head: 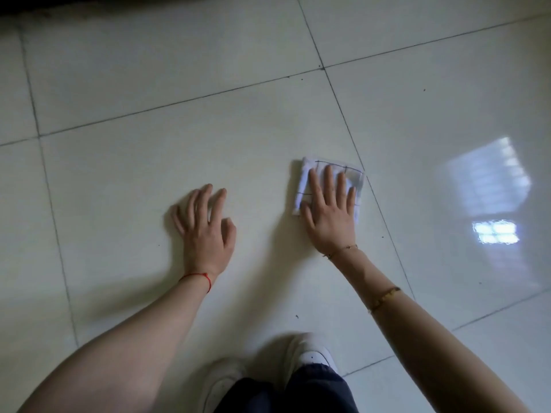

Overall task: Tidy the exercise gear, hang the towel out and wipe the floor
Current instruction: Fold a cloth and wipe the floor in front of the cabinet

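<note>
The folded white cloth with thin dark grid lines (329,186) lies flat on the glossy white tiled floor (149,162), beside a dark grout seam. The right hand (331,213) presses it with straight, spread fingers; the left hand (205,231) rests well apart, fingers loosely bent, holding nothing.

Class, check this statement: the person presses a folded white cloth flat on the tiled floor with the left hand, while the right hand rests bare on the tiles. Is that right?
Not quite: the hands are swapped. In the head view the right hand presses the folded white cloth flat on the tiled floor, while the left hand rests bare on the tiles.
</note>
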